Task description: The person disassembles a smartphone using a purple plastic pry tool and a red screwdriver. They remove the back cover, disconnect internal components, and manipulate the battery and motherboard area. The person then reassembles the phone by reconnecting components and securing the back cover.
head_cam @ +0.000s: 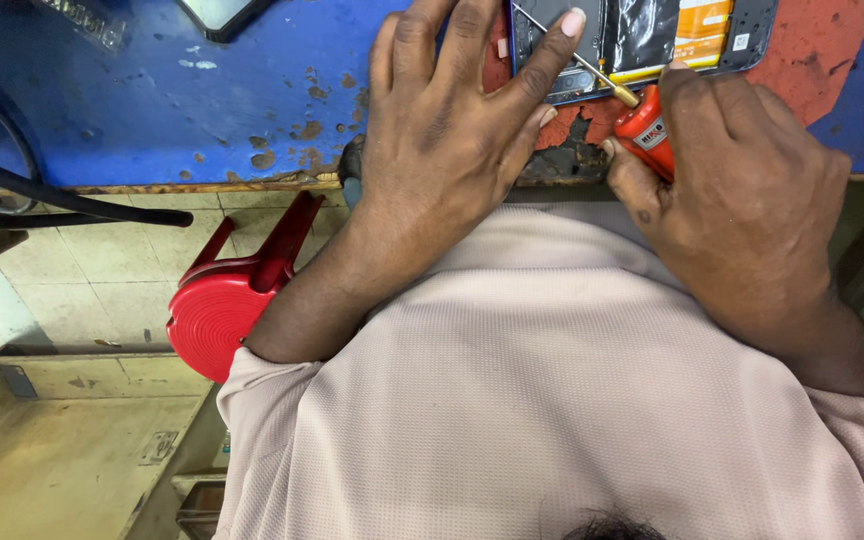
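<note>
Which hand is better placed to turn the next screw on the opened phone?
Right. The right hand grips the red screwdriver, tip on the phone; the left hand lies flat, steadying it.

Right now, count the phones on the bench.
2. One opened phone lies at the top edge under the left hand, with the right hand's screwdriver on it. A dark phone sits further left, mostly cut off. More may lie beyond the frame.

Even, fairly bright overhead light, soft shadows under hands. Glare on phone [642, 40] foil and blue bench [202, 110]. Sharp centre; slight wide-angle bend at edges. Floor [72, 450] dimmer, softer; hair at bottom edge blurred.
</note>
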